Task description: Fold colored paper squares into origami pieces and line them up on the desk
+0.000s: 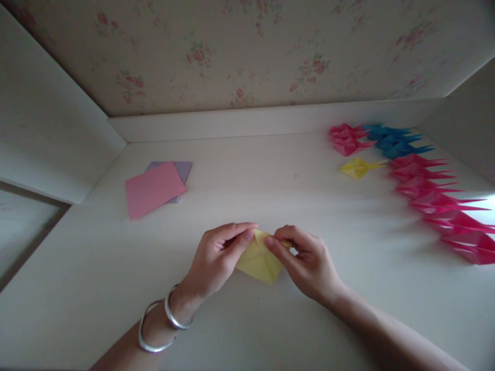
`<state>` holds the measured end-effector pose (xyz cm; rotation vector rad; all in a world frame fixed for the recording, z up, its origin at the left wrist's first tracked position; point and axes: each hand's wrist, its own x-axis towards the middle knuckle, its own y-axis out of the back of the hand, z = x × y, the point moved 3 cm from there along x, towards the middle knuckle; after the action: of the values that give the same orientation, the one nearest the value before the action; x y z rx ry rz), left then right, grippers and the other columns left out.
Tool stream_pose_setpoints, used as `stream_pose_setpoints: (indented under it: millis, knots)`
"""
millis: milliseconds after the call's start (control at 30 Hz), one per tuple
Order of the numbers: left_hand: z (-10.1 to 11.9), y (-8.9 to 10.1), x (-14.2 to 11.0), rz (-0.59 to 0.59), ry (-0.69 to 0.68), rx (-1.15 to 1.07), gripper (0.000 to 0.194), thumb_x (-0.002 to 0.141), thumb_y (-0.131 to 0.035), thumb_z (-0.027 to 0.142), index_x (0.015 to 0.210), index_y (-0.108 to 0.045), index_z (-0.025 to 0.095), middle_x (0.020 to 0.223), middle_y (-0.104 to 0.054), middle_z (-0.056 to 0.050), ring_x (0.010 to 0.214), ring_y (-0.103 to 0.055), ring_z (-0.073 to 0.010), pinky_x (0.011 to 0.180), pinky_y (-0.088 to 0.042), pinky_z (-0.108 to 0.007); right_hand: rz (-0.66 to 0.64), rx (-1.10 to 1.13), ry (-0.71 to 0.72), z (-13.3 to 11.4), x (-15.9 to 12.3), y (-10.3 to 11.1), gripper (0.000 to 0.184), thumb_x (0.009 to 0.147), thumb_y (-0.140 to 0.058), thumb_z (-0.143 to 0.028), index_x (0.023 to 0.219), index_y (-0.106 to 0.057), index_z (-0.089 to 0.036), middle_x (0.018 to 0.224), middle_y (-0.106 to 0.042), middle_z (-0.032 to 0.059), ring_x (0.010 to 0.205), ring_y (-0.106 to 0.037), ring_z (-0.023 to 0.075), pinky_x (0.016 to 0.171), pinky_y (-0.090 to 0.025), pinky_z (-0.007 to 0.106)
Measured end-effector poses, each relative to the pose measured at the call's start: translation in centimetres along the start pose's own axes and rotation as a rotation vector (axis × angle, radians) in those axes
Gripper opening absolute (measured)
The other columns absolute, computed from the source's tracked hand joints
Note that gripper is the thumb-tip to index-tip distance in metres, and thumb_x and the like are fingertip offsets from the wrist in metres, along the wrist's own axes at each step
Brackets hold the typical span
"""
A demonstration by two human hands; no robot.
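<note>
A folded yellow paper (260, 262) lies on the white table (270, 185) near its front middle. My left hand (216, 255), with two silver bangles on the wrist, pinches the paper's upper left edge with closed fingers. My right hand (305, 260) pinches the upper right edge, thumb and fingers pressed together on it. Both hands meet at the paper's top corner.
A pink sheet (152, 188) lies over a purple sheet (181, 167) at the back left. At the right stand finished folded pieces: several pink ones (436, 203), another pink group (348, 138), blue ones (396, 140) and one yellow (358, 167). Floral wallpaper rises behind the table.
</note>
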<state>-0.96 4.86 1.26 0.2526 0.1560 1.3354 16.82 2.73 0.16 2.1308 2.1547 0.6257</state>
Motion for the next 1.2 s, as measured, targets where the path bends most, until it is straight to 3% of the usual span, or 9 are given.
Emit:
stream_pose_setpoints:
  millis: [400,667,1000,1200]
  knots:
    - [-0.8,0.0,0.5,-0.049,0.072,-0.233,0.011,0.083,-0.074,0.028,0.093,-0.079,0.025,0.087,-0.079,0.0,0.077,-0.069,-0.0109,0.068,-0.054,-0.015,-0.083,0.292,-0.272,0.9,0.0,0.1,0.023,0.086,-0.069,-0.04,0.079,-0.065,-0.018,0.063,-0.055,-0.0024,0.055,-0.047,0.0094,0.047,-0.036,0.02]
    - [-1.2,0.0,0.2,-0.057,0.1,-0.29,0.022,0.079,-0.078,0.025,0.101,-0.078,0.028,0.09,-0.08,0.001,0.079,-0.073,-0.0113,0.072,-0.058,-0.015,-0.053,0.343,-0.283,0.7,0.2,0.2,0.018,0.083,-0.073,-0.036,0.08,-0.067,-0.019,0.065,-0.06,-0.002,0.055,-0.052,0.0089,0.047,-0.04,0.018]
    - [-1.0,0.0,0.3,-0.074,0.073,-0.235,0.014,0.078,-0.079,0.026,0.092,-0.078,0.022,0.085,-0.079,0.0,0.076,-0.073,-0.0124,0.069,-0.059,-0.016,-0.05,0.336,-0.279,0.8,0.4,0.4,0.018,0.08,-0.076,-0.035,0.083,-0.068,-0.02,0.069,-0.064,-0.0001,0.058,-0.057,0.0108,0.048,-0.044,0.019]
    - [-0.6,-0.1,0.2,-0.077,-0.007,-0.124,0.012,0.082,-0.075,0.026,0.093,-0.077,0.021,0.082,-0.079,0.0,0.071,-0.073,-0.0117,0.064,-0.058,-0.015,-0.121,0.313,-0.288,0.8,1.1,0.7,0.019,0.078,-0.078,-0.036,0.077,-0.07,-0.019,0.067,-0.064,-0.0002,0.056,-0.055,0.0097,0.048,-0.042,0.019]
